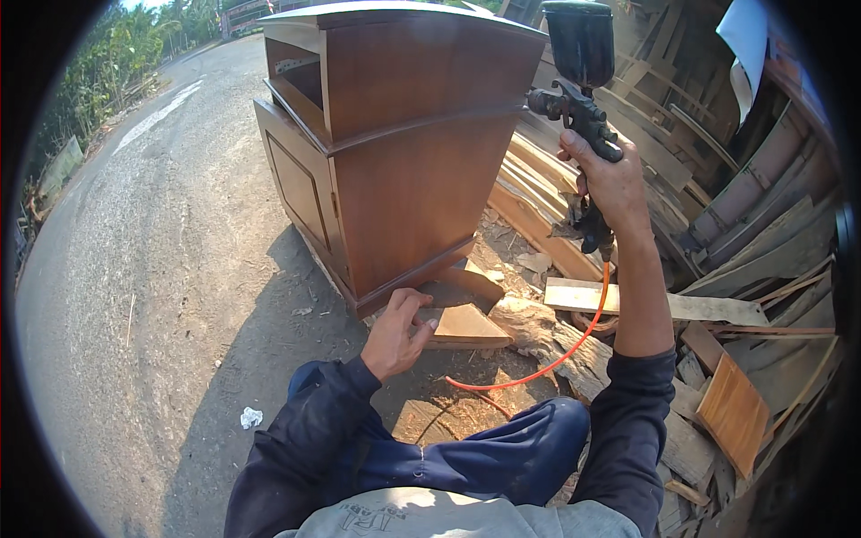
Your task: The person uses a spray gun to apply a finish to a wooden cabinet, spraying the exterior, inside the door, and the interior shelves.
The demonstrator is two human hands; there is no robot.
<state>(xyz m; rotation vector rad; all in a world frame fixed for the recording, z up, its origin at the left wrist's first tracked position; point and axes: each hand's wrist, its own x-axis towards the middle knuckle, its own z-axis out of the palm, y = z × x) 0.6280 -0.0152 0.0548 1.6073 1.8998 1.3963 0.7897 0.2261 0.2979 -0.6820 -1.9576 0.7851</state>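
My right hand (pixel 610 184) is wrapped round the handle of a dark spray gun (pixel 581 117), raised at the right of the cabinet. The gun's black paint cup (pixel 578 43) sits on top, and its nozzle points left at the cabinet's side. From the handle's base an orange air hose (pixel 587 334) curves down and left. A brown wooden cabinet (pixel 417 170) stands ahead of me, with a panelled door (pixel 305 184) on its left face and an opening above it. Low by its near corner, my left hand (pixel 399 334) has loosely bent fingers, thumb apart, beside a flat brown board (pixel 469 325).
Scrap planks (pixel 655 300) and a rough log (pixel 565 345) lie at the right, with a reddish-brown wood panel (pixel 733 415) among them. Under the hose is a cut wood block (pixel 439 417). White crumpled paper (pixel 251 418) lies on the paved road (pixel 134 296) at left.
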